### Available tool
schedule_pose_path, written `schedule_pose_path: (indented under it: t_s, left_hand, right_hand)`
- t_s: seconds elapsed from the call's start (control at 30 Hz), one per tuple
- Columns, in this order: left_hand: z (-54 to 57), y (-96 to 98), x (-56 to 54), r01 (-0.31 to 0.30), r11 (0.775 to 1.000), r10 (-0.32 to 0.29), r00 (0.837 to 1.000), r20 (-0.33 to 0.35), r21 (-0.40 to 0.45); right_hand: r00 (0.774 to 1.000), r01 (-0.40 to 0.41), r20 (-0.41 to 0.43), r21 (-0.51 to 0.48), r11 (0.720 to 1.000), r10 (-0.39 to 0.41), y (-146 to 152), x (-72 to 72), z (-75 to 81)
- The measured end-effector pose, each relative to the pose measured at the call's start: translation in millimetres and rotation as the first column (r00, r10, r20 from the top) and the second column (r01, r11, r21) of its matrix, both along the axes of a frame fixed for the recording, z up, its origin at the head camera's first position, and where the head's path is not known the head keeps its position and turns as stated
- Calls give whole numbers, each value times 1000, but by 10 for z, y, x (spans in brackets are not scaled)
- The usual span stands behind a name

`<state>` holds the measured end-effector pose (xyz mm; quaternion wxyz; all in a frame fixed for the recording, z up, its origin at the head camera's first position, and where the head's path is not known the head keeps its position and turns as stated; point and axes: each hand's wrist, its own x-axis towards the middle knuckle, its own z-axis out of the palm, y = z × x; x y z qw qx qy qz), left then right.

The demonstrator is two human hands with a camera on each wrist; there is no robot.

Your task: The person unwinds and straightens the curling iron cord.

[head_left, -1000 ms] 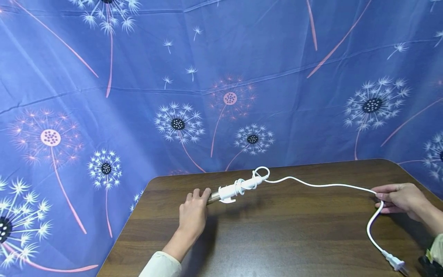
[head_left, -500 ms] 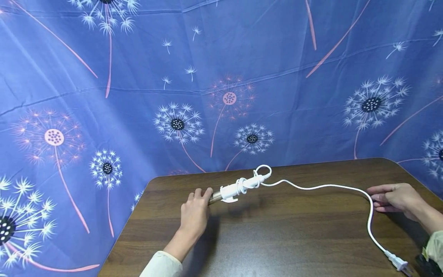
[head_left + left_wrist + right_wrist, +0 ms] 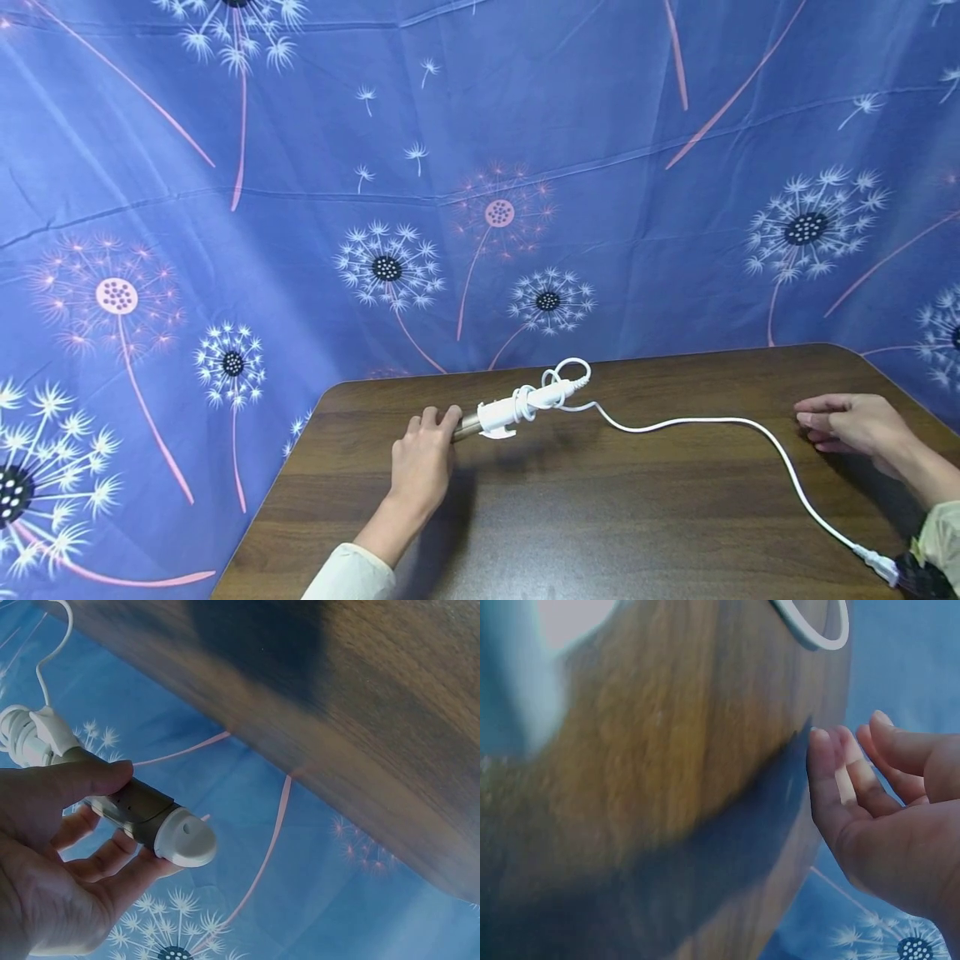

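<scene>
My left hand grips the brownish-gold barrel of a curling iron, its thumb and fingers round it in the left wrist view. The barrel ends in a rounded white tip. Toward the right, the white handle is wrapped in loops of its own cord. From there the white cord runs across the table to a plug close to my right wrist; its prongs are hidden. Apart from the cord, my right hand hovers at the table's right side, fingers loosely bent and holding nothing.
A dark brown wooden table with rounded far corners lies beneath both hands. Behind it hangs a blue cloth printed with dandelions. Something black sits by the right sleeve.
My right hand has let go of the cord. The cord has dropped away from the fingers toward the table, and its plug has slid right, closer to the right sleeve. My left hand stays nearly still.
</scene>
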<state>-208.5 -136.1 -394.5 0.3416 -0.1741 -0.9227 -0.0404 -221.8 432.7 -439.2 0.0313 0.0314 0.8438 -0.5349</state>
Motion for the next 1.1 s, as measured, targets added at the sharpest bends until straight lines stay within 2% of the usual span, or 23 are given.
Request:
schedule_pose_path:
  t_s: [0.13, 0.27, 0.43, 0.57, 0.7, 0.83, 1.0, 1.1]
  left_hand:
    - [-2, -7, -7, 7, 1000, -7, 1000, -8, 6]
    - [-3, -7, -13, 11, 1000, -11, 1000, -13, 13]
    - [-4, -1, -16, 14, 1000, -13, 1000, -18, 20]
    - [5, 6, -13, 19, 1000, -18, 999, -27, 24]
    - [13, 17, -10, 22, 999, -21, 999, -27, 25]
    - [15, 26, 1, 25, 999, -24, 999, -21, 23]
    - [23, 36, 21, 28, 999, -27, 999, -19, 25]
    - [33, 42, 30, 29, 999, -28, 999, -18, 24]
  right_hand:
    - [994, 48, -103, 119, 992, -36, -111, -27, 27]
    - [983, 79, -179, 170, 982, -48, -225, -54, 73]
    - [967, 90, -253, 203, 975, -36, -352, -115, 125]
    - [963, 105, -266, 262, 959, -32, -452, -155, 173]
    - [966, 107, -256, 253, 962, -40, -542, -180, 210]
    - [965, 83, -262, 191, 978, -31, -632, -202, 220]
    - [960, 25, -278, 139, 990, 15, -759, -223, 267]
    - [958, -1, -284, 145, 990, 43, -847, -244, 308]
